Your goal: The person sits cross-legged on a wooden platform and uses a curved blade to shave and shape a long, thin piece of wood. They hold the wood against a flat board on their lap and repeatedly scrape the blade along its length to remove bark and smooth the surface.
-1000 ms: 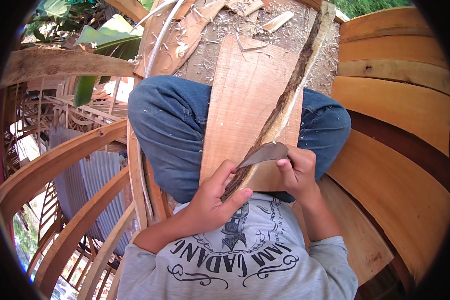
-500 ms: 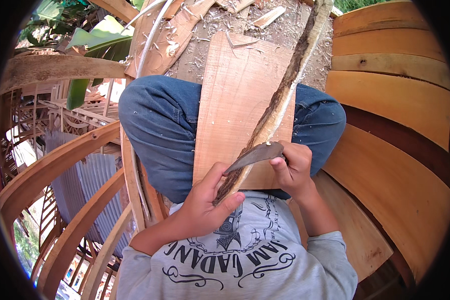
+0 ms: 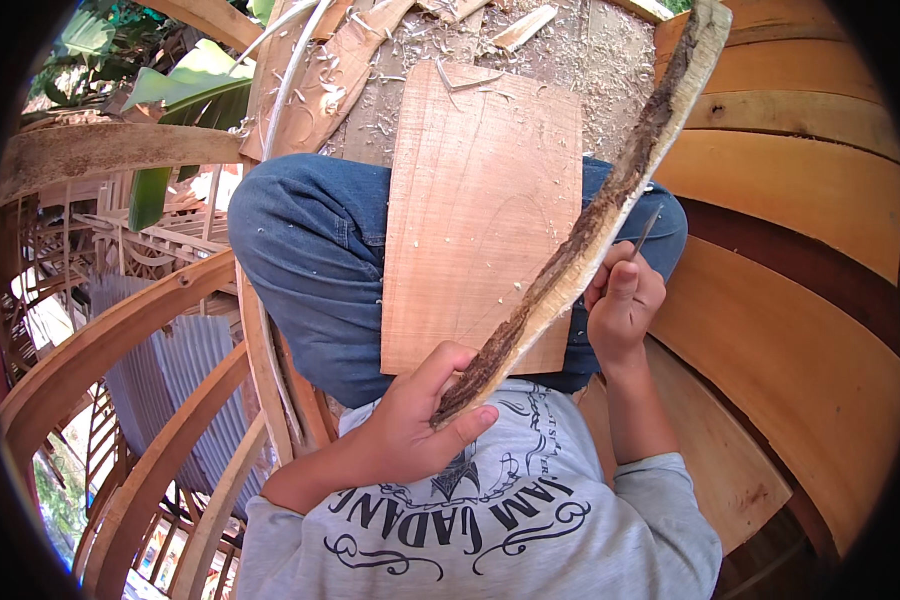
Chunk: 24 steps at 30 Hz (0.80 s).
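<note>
My left hand is closed round the near end of a long strip of wood. Dark rough bark covers one side of the strip, and its other edge is pale and freshly cut. It slants up and away to the right across my lap. In my right hand, beside the strip, is a knife seen nearly edge-on, its blade pointing up. The fingers hide its handle. A flat reddish board lies across my legs beneath the strip, with a few pale chips on it.
Wood shavings litter the plank floor ahead. A loose wood offcut lies there. Curved planks form a wall on my right. Curved wooden ribs stand on the left, with corrugated sheet beyond them.
The knife has come off the strip and moved right with my right hand, its blade turned edge-on. The strip's far end has swung to the right, while my left hand keeps its grip.
</note>
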### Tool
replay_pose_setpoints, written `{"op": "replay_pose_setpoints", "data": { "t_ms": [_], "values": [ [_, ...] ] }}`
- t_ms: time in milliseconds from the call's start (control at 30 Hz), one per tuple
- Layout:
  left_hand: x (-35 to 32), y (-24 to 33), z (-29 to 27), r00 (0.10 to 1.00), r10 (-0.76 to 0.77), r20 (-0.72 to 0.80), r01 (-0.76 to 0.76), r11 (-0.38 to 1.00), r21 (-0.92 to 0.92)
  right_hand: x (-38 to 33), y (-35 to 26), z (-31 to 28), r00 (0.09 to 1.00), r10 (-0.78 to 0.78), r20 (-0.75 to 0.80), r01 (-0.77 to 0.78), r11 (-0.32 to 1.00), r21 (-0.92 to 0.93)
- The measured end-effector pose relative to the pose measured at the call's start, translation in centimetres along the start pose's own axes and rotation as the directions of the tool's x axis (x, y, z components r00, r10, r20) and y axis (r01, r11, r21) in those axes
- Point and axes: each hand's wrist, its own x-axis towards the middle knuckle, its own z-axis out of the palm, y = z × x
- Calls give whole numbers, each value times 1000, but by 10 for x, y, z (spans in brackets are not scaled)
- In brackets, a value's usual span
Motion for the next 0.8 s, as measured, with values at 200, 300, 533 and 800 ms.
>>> {"op": "replay_pose_setpoints", "data": {
  "t_ms": [200,300,533,800],
  "values": [
    [10,4,7,992,58,-115,-63,997,-42,-3,-8,2,838,-339,427,456,865,-210],
    [10,0,5,994,49,-97,-50,999,-11,-16,-6,13,890,-310,335,353,933,-74],
    [9,5,5,996,25,-80,-28,999,-46,-12,1,14,858,-349,376,406,910,-82],
    [13,-1,5,995,25,-94,-27,1000,-15,-10,-8,19,821,-361,441,420,907,-38]
  ]
}}
